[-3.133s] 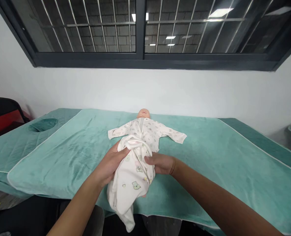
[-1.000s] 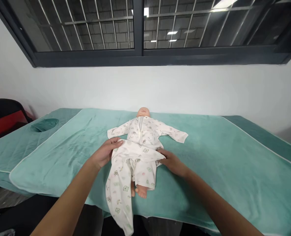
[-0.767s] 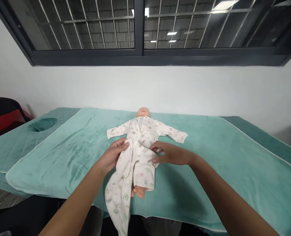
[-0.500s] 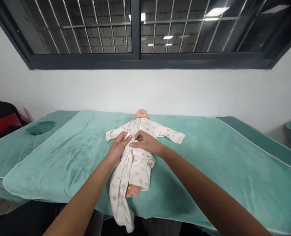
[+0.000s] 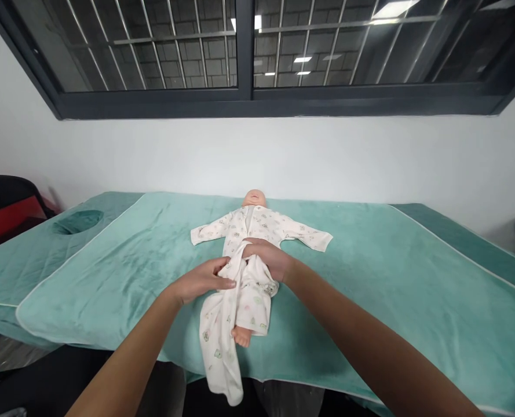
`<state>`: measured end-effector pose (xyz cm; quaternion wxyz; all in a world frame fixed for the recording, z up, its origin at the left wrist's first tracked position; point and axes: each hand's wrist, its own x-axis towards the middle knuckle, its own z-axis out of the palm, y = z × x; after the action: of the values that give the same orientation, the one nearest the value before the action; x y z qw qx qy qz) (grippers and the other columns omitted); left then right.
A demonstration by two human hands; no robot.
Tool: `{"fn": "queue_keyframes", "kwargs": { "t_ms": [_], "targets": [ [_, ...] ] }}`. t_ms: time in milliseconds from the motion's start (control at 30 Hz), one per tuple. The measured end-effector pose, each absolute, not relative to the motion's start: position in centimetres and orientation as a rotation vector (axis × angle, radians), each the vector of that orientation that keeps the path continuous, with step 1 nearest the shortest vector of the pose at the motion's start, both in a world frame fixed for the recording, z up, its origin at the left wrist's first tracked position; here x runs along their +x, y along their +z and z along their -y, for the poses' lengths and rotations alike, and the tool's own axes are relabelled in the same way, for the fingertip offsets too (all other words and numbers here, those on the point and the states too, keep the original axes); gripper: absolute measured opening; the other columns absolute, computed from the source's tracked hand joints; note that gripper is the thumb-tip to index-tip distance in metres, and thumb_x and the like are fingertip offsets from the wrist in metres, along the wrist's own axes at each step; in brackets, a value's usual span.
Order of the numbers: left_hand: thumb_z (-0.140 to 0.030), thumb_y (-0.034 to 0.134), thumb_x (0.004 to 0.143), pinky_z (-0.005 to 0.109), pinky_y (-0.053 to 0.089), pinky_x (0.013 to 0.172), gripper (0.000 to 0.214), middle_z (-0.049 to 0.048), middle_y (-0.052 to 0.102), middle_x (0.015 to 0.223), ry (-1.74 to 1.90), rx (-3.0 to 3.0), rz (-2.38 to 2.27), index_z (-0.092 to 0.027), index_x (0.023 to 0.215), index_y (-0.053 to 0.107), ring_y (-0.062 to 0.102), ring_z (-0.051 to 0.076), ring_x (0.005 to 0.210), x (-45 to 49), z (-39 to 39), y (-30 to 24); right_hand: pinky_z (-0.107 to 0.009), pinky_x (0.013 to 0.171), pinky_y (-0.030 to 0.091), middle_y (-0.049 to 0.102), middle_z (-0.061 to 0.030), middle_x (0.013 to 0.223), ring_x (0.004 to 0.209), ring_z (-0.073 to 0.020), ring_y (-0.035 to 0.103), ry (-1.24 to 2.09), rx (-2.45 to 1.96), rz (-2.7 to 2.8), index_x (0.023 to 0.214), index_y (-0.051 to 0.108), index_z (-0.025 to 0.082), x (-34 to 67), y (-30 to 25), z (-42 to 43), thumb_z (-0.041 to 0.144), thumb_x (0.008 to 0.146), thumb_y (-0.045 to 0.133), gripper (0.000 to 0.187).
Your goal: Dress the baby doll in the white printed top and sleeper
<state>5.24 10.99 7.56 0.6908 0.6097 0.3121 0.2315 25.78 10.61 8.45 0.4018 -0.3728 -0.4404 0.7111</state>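
A baby doll point(image 5: 254, 198) lies on its back, dressed in a white printed long-sleeved top point(image 5: 263, 218) with both sleeves spread. White printed baby trousers point(image 5: 252, 307) cover one leg, and a bare foot point(image 5: 241, 336) sticks out below. The other trouser leg point(image 5: 220, 347) hangs limp toward the bed's near edge. My right hand point(image 5: 268, 258) grips the trousers near the doll's waist, its fingertips hidden in the fabric. My left hand point(image 5: 200, 280) rests against the loose leg's upper part, thumb and fingers apart.
A green plush cover point(image 5: 370, 289) lies over the massage bed, which has a face hole point(image 5: 79, 222) at the left. Behind stands a white wall point(image 5: 257, 150) under a dark-framed window point(image 5: 240, 107). A black and red chair point(image 5: 11, 214) is at far left.
My left hand has moved down and left, its pinch on the cloth loosened. My right hand has shifted slightly right, its fingers now tucked into the trousers. The view has tilted slightly.
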Motion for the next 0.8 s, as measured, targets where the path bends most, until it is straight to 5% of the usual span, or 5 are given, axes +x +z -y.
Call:
{"fn": "queue_keyframes", "kwargs": {
  "t_ms": [133, 300, 533, 800],
  "targets": [
    [-0.03, 0.074, 0.072, 0.024, 0.046, 0.069, 0.03, 0.0004, 0.066, 0.088, 0.923, 1.12, -0.73, -0.019, 0.097, 0.061, 0.061, 0.015, 0.076, 6.6, -11.4, 6.8, -0.028, 0.069, 0.047, 0.065, 0.0002, 0.074, 0.073, -0.0163, 0.062, 1.828, -0.964, 1.126, 0.085, 0.063, 0.016, 25.7, 8.4, -10.3, 0.031, 0.072, 0.071, 0.021],
    [-0.03, 0.076, 0.07, 0.019, 0.042, 0.057, 0.027, -0.0048, 0.059, 0.07, 1.045, 0.956, -0.801, -0.019, 0.085, 0.057, 0.055, 0.01, 0.058, 8.2, -10.8, 6.4, -0.03, 0.08, 0.049, 0.072, -0.0043, 0.096, 0.092, -0.0215, 0.065, 1.867, -1.148, 1.614, 0.097, 0.072, 0.018, 26.1, 8.9, -9.6, 0.039, 0.061, 0.086, 0.044],
    [-0.031, 0.081, 0.068, 0.033, 0.05, 0.081, 0.055, 0.0085, 0.071, 0.097, 0.617, 1.151, -0.69, -0.016, 0.117, 0.062, 0.066, 0.026, 0.091, 5.7, -9.0, 6.9, -0.033, 0.079, 0.052, 0.072, -0.0085, 0.096, 0.087, -0.0211, 0.067, 1.821, -0.951, 1.294, 0.106, 0.07, 0.014, 25.8, 7.5, -9.3, 0.053, 0.073, 0.075, 0.051],
    [-0.037, 0.078, 0.068, 0.022, 0.045, 0.058, 0.03, -0.0032, 0.062, 0.067, 1.089, 0.904, -0.87, -0.017, 0.084, 0.061, 0.057, 0.011, 0.056, 8.2, -9.3, 5.7, -0.031, 0.083, 0.05, 0.072, -0.005, 0.1, 0.093, -0.0205, 0.065, 1.962, -0.996, 1.78, 0.099, 0.073, 0.018, 26.2, 9.2, -8.9, 0.038, 0.063, 0.085, 0.043]
  ]
}}
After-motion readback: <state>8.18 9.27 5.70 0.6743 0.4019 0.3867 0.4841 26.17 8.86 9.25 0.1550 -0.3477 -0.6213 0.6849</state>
